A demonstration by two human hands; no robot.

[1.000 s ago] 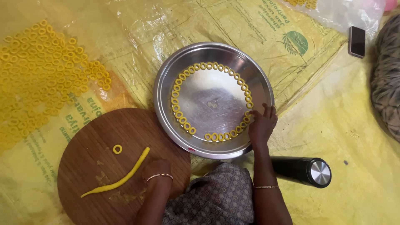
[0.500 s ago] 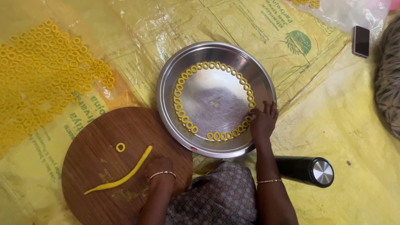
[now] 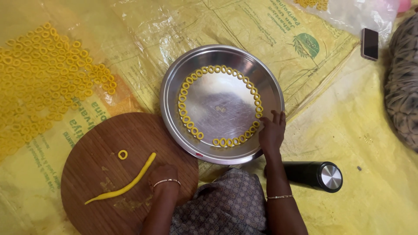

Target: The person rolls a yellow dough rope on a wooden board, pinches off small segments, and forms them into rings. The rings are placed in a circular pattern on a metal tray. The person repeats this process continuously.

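The steel plate [image 3: 174,82] sits in the middle of the yellow sheeting [image 3: 374,143], and everything else is easiest told from it. Along the plate's inner wall runs a ring of small yellow dough rings [image 3: 183,98], nearly a full circle, with a gap at its near left. The right hand [image 3: 271,132] rests on the plate's near-right rim, fingers laid flat and close together by the last rings there — its grip looks loose and holds nothing that I can make out, though the fingertips may be touching a ring.

Near-left of the plate, just touching its edge, lies a round wooden board [image 3: 91,182]. On it are a long rolled strip of yellow dough [image 3: 126,185] and, just beyond the strip, one single dough ring [image 3: 123,154]. The left hand [image 3: 163,176] rests at the board's right side beside the strip's end; its fingers are curled under — whether they pinch anything I cannot tell.

Far left of the plate a wide spread of finished rings [image 3: 43,82] dries on the sheeting. To the plate's near right lies a black steel flask [image 3: 313,175]; to its far right, a phone [image 3: 369,43].
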